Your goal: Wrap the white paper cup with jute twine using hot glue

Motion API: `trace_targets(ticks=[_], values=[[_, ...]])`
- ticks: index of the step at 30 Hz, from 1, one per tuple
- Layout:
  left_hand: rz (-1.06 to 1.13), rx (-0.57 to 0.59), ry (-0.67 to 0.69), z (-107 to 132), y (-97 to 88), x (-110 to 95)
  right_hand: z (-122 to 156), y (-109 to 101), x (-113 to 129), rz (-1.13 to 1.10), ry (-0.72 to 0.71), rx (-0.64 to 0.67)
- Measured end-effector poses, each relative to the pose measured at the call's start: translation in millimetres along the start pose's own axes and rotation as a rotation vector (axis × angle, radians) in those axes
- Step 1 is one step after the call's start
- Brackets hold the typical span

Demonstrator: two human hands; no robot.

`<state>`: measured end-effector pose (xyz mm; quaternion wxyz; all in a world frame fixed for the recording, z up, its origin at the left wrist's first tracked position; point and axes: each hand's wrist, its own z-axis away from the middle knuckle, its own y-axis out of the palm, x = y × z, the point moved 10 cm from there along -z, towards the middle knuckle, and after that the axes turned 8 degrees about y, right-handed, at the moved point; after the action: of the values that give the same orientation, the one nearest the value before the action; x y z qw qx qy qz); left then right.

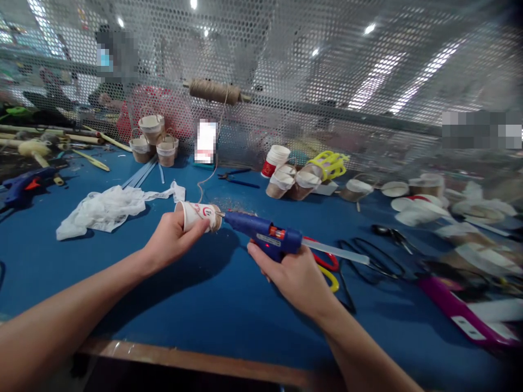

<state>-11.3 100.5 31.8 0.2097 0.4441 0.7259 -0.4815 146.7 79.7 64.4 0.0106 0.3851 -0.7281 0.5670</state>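
- Head view: the left hand [174, 234] is closed around a white paper cup [192, 216], thumb along its near side; whether any fingers reach inside its mouth cannot be told.
- The cup lies sideways in that grip, mouth toward the left, raised over the middle of the bench [229, 321].
- The right hand [296, 269] is wrapped around the handle of a blue glue gun [253, 226]; the trigger finger is hidden.
- The gun's nozzle points left, at the base end of the cup, touching or almost touching it.
- A clear glue stick [343, 254] juts right from the back of the gun, above a red handle [333, 263] and a yellow handle [333, 280], so room is tighter on that side.
- Bare blue surface stretches from below the hands to the wooden front edge [183, 356], with both forearms crossing above that edge.
- Left of the cup, a crumpled white cloth [102, 212] lies near, with a gap before the left hand.
- Beyond the cup, pliers [239, 178] and a phone [206, 141] sit toward the back, where a mesh screen [286, 65] bounds the space.
- Twine from a spool [214, 91] hangs down toward the cup.
- At far right, a purple object [461, 310] lies well apart from the right hand.
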Motion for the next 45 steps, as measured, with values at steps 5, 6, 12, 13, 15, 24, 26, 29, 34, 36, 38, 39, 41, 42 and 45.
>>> trace_targets(ticks=[5, 6, 12, 13, 15, 24, 26, 29, 34, 36, 38, 39, 41, 42, 45], values=[[-0.041, -0.006, 0.028, -0.3, -0.4, -4.0, 2.8, 3.4, 5.6, 0.153, -0.124, 0.017], [-0.046, -0.006, 0.03, -0.4, -0.2, -4.1, 4.0, 4.6, 6.4, 0.196, -0.147, 0.017], [-0.049, -0.006, 0.017, -0.6, 1.1, -0.1, 12.1, 4.6, 11.1, 0.4, -0.256, -0.061], [-0.04, -0.019, 0.009, -0.5, 0.1, 1.1, 13.0, 3.9, 11.1, 0.402, -0.26, -0.067], [-0.036, -0.031, -0.004, -0.3, -0.7, 2.8, 14.5, 2.8, 10.9, 0.415, -0.265, -0.076], [0.103, -0.055, -0.083, 0.5, 1.0, 9.5, 25.3, 8.3, 29.0, 0.681, -0.464, -0.16], [0.151, -0.053, -0.1, 0.8, 2.9, 11.6, 28.0, 8.8, 33.9, 0.723, -0.512, -0.186], [0.227, -0.052, -0.13, 0.7, 5.2, 14.8, 28.4, 8.3, 35.4, 0.725, -0.515, -0.181], [0.34, -0.046, -0.173, -0.6, 8.7, 16.6, 31.2, 7.9, 42.0, 0.78, -0.569, -0.212], [0.357, -0.054, -0.196, -0.4, 8.8, 17.5, 32.7, 6.8, 46.1, 0.796, -0.599, -0.241], [0.364, -0.074, -0.221, 0.3, 7.7, 19.5, 33.2, 6.1, 48.5, 0.801, -0.611, -0.253], [0.368, -0.088, -0.231, 0.8, 6.7, 20.8, 33.3, 6.1, 49.0, 0.802, -0.611, -0.251], [0.387, -0.115, -0.243, 1.3, 4.7, 23.1, 33.9, 6.5, 50.1, 0.806, -0.615, -0.245], [0.404, -0.124, -0.244, 1.4, 4.1, 24.0, 34.2, 6.5, 50.7, 0.808, -0.618, -0.244], [0.461, -0.129, -0.245, 1.5, 4.5, 25.9, 35.0, 6.1, 52.6, 0.807, -0.624, -0.243]])
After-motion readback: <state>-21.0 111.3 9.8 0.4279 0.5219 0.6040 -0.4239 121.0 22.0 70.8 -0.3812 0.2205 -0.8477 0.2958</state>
